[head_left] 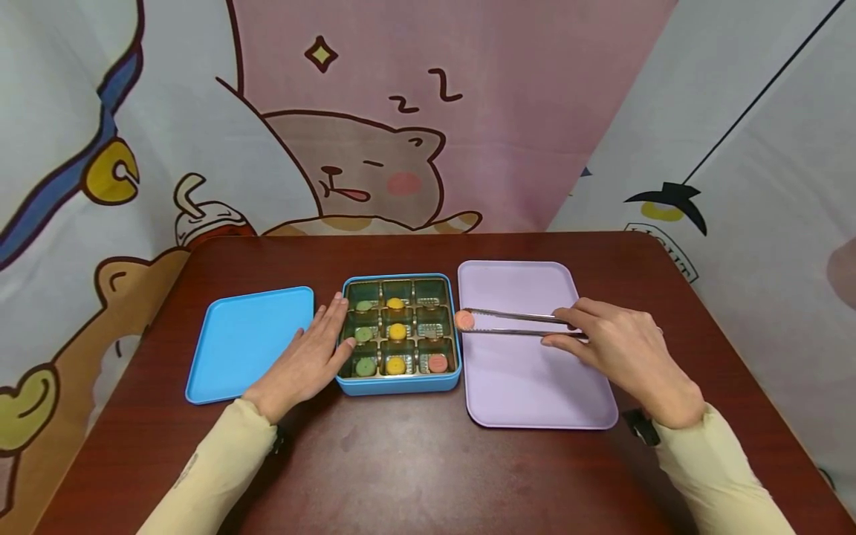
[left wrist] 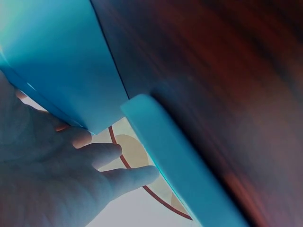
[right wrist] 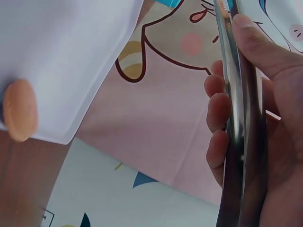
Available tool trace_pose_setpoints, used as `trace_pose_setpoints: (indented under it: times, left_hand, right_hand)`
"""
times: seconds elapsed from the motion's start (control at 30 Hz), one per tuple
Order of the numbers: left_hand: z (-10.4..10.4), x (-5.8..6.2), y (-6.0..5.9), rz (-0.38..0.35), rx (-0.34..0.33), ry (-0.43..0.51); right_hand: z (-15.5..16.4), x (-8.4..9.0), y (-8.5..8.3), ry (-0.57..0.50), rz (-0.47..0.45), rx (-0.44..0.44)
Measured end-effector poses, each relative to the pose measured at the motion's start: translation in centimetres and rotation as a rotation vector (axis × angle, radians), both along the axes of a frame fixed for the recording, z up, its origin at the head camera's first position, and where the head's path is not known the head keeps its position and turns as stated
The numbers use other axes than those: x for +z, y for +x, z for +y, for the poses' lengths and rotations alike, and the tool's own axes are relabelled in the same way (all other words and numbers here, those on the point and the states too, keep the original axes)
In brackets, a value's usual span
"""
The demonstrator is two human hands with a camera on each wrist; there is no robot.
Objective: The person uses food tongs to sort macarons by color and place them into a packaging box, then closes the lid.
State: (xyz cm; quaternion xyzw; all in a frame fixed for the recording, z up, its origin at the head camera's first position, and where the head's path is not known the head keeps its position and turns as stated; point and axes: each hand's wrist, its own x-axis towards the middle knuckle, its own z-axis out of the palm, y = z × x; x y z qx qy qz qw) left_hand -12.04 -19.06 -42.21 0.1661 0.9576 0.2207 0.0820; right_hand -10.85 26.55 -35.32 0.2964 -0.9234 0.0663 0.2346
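My right hand (head_left: 618,345) grips metal tongs (right wrist: 241,123). Between the tong tips is a round peach-coloured sweet (head_left: 464,320), at the left edge of the lavender tray (head_left: 535,405), close beside the blue box (head_left: 401,386). A gold insert divides the box into several compartments: green sweets (head_left: 365,366) on the left, yellow sweets (head_left: 396,365) in the middle, one pink sweet (head_left: 438,363) at front right. My left hand (head_left: 301,365) rests with straight fingers against the box's left side. Another peach sweet (right wrist: 20,111) shows on the tray in the right wrist view; my right hand hides it in the head view.
A blue lid (head_left: 250,345) lies left of the box, partly behind my left hand. All stand on a dark brown table (head_left: 374,461). Behind its far edge hangs a cartoon-printed cloth (head_left: 508,111).
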Motion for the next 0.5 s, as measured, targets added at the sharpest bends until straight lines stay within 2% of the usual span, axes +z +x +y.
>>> trace_pose_setpoints:
  times: [0.2,0.5]
  left_hand:
    - [0.0,0.0,0.0,-0.001,0.004,-0.002]
    - [0.1,0.1,0.0,0.003,0.003,-0.002]
  right_hand:
    - [-1.0,0.2,-0.7,0.020,-0.060,-0.005]
    - [-2.6,0.4,-1.3,0.024,-0.072,0.024]
